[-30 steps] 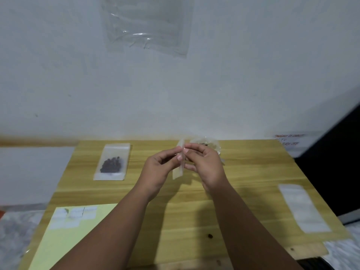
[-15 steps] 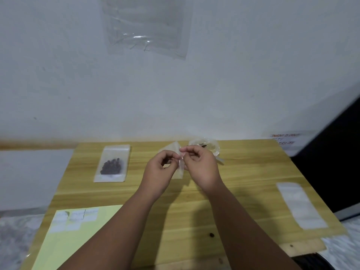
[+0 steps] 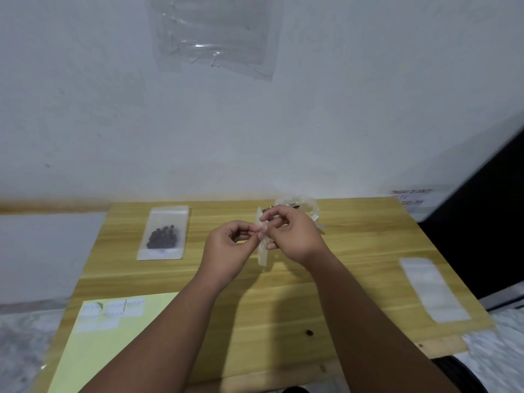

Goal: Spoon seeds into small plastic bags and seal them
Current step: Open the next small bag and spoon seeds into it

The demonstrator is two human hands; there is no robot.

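Above the middle of the wooden table [image 3: 283,307], my left hand [image 3: 226,251] and my right hand [image 3: 295,236] both pinch a small clear plastic bag [image 3: 262,253]. The bag hangs edge-on between my fingertips, and I cannot tell whether it holds seeds. Behind my right hand sits a clear container of dark seeds [image 3: 303,207], partly hidden by the fingers. A filled bag of dark seeds [image 3: 163,234] lies flat at the back left. No spoon is clearly visible.
A stack of empty bags [image 3: 433,290] lies near the table's right edge. A yellow sheet with white labels [image 3: 113,336] covers the front left corner. One loose dark seed [image 3: 309,332] lies near the front. A white wall stands just behind the table.
The small bag has turned between my fingers from a flatter, spread pose to hanging edge-on. Both hands stay together above the table's middle.
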